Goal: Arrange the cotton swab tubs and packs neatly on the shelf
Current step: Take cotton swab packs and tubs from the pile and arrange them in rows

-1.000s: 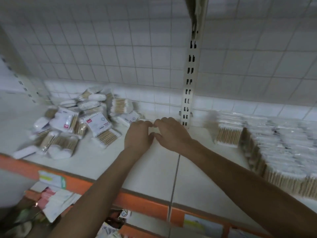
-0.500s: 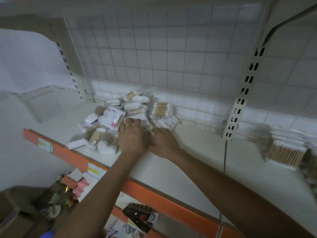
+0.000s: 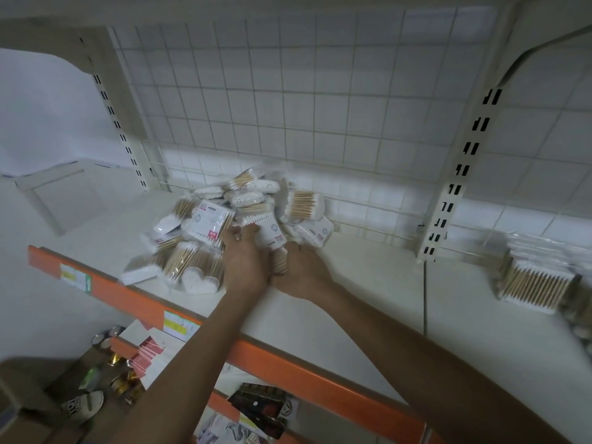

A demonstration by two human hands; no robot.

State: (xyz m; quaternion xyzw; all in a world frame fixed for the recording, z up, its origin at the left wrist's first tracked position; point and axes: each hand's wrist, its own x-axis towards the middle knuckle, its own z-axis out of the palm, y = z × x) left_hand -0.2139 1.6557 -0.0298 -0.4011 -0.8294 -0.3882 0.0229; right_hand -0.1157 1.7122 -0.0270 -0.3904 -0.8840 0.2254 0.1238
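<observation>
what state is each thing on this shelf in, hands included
jumbled heap of clear-wrapped wooden cotton swab packs, loose, overlapping, unsorted
white-labelled swab pack, held between both hands at the heap's front
left hand, grips that pack
right hand, grips that pack
row of swab packs at right, neatly lined up

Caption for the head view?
Left hand and right hand grip a swab pack at the jumbled pile on the shelf.

Single head-worn view, looking forward and down, close over shelf
</observation>
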